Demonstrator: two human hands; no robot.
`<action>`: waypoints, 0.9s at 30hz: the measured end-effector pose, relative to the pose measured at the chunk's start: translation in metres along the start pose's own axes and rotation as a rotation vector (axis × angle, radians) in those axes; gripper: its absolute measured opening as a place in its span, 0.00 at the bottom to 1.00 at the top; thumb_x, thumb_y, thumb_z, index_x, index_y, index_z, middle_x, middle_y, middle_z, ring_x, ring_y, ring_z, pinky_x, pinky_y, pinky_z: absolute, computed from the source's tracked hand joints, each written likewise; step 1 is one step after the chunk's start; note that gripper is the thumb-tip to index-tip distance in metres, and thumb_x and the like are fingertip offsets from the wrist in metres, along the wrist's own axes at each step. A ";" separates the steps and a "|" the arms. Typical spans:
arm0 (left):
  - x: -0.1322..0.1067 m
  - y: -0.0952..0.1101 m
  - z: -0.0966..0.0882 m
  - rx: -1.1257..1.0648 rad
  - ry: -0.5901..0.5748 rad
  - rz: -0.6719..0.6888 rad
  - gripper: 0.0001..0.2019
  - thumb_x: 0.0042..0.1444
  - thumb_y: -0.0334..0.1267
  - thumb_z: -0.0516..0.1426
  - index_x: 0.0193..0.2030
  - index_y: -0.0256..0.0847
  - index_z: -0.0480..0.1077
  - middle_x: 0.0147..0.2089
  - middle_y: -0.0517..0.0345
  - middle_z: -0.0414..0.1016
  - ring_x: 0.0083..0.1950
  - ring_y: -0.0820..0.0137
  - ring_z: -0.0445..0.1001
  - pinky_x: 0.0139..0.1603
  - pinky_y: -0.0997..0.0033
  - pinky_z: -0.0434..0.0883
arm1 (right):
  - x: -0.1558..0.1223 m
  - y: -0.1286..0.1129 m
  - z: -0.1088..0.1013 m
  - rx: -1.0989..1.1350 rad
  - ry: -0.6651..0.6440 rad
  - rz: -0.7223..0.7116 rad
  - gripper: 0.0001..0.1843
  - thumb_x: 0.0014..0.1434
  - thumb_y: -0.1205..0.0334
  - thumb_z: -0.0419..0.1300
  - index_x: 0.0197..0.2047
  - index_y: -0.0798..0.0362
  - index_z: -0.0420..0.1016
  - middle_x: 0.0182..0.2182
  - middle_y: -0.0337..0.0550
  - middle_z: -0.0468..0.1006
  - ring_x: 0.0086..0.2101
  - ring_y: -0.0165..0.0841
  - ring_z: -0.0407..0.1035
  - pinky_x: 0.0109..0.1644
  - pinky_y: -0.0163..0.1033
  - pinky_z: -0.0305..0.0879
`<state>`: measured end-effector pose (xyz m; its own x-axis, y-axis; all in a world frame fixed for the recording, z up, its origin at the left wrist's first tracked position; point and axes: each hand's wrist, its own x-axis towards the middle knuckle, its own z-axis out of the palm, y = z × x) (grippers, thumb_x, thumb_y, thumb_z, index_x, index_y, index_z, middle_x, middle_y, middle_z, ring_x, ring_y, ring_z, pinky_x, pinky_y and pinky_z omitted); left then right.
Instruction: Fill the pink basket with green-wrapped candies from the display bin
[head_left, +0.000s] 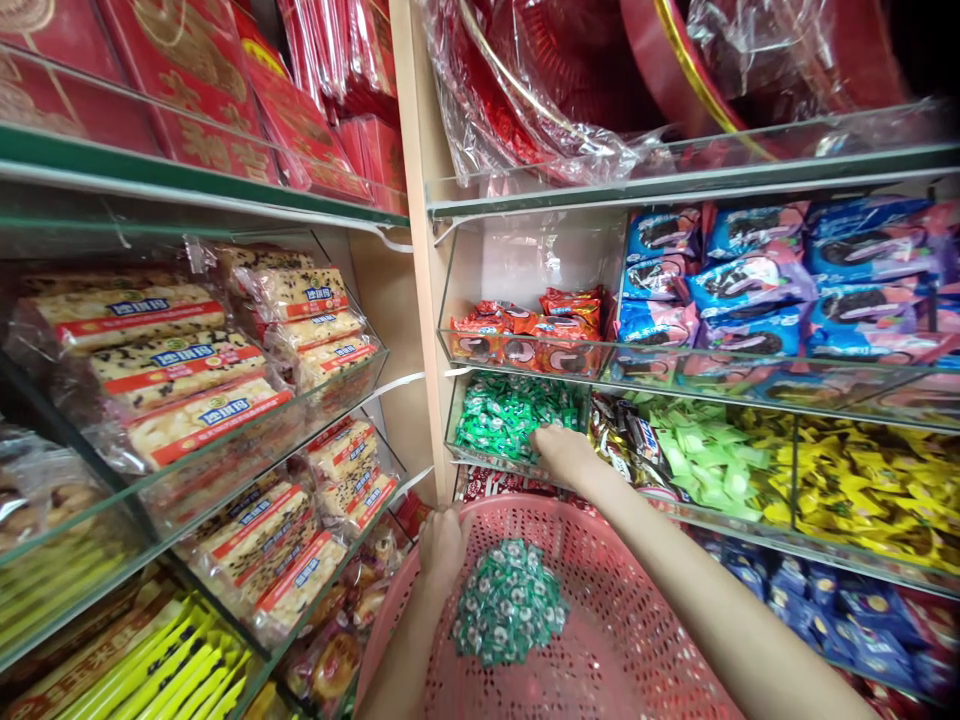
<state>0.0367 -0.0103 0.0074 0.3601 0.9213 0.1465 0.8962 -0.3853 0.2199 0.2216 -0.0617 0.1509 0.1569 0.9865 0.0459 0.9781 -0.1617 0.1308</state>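
right hand [566, 455] fingers buried in green candies [510, 412], grip unclear; left hand [441, 545] fingers clamp basket [645, 620] rim; candies look light, slippery, loose, best scooped by handful.

1. Glass shelf bin [480, 455] under the right hand [562, 452] — green candies [502, 415] heaped in it.
2. Bins just right of that hand: light-green candies [705, 455], yellow candies [870, 490].
3. Pink basket [622, 600] below, left hand [441, 545] on its rim — candy pile [508, 600] beside that grip.
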 end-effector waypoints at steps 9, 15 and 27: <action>0.001 -0.001 0.003 0.002 -0.018 -0.007 0.20 0.62 0.45 0.43 0.50 0.41 0.71 0.44 0.47 0.76 0.47 0.62 0.74 0.42 0.69 0.66 | -0.047 -0.036 0.027 0.473 0.406 -0.285 0.09 0.64 0.62 0.48 0.38 0.52 0.69 0.36 0.42 0.72 0.33 0.29 0.68 0.34 0.32 0.58; -0.001 0.003 -0.002 0.023 -0.014 0.010 0.19 0.62 0.45 0.44 0.50 0.41 0.70 0.44 0.48 0.76 0.47 0.63 0.73 0.43 0.70 0.65 | -0.037 -0.064 0.126 0.970 0.036 -0.248 0.01 0.52 0.68 0.58 0.30 0.54 0.69 0.23 0.34 0.72 0.25 0.26 0.65 0.28 0.29 0.55; -0.002 0.005 -0.006 0.018 -0.011 0.031 0.22 0.62 0.47 0.43 0.53 0.41 0.69 0.45 0.46 0.75 0.47 0.62 0.72 0.44 0.68 0.65 | -0.049 -0.070 0.170 0.973 -0.212 -0.007 0.06 0.47 0.71 0.56 0.21 0.56 0.72 0.17 0.34 0.72 0.20 0.25 0.63 0.24 0.27 0.55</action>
<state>0.0392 -0.0144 0.0143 0.3903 0.9097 0.1418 0.8892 -0.4124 0.1980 0.1689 -0.0951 -0.0288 0.0792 0.9867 -0.1422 0.6497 -0.1593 -0.7433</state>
